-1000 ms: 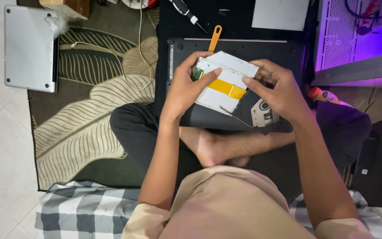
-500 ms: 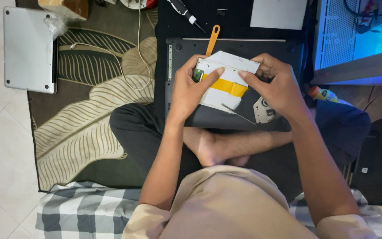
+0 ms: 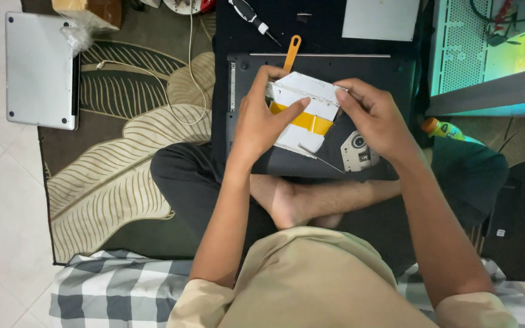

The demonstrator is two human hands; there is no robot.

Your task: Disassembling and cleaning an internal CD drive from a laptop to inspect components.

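White flat part (image 3: pixel 304 115) with a yellow band across its middle, held tilted just above the dark laptop base (image 3: pixel 329 109), over its centre. Left hand (image 3: pixel 262 124) clamped on the part's left edge, thumb across the yellow band, fingers curled behind the upper corner. Right hand (image 3: pixel 377 118) pinched shut on the part's upper right edge, fingertips pressed together there. Lower right corner of the part free, with a thin metal strip (image 3: pixel 320 158) jutting from under it toward the round silver piece (image 3: pixel 357 150) on the base.

Orange pry tool (image 3: pixel 291 53) standing off the base's far edge, just beyond the part. Screwdriver (image 3: pixel 250 15) farther out past that edge, on the black mat (image 3: pixel 311 24), beside a grey rectangular plate (image 3: pixel 381 18). Near edge of the base resting against crossed legs and a bare foot (image 3: pixel 287 203).

Left of the base, open leaf-patterned rug (image 3: pixel 116 170) with only a white cable (image 3: pixel 171 91) looping across it; silver laptop lid (image 3: pixel 41 70) lying well apart at the rug's far left edge. Right of the base, tight room: a lit computer case (image 3: pixel 487 54) close by and a small bottle (image 3: pixel 442 129) just beside the base's right edge.
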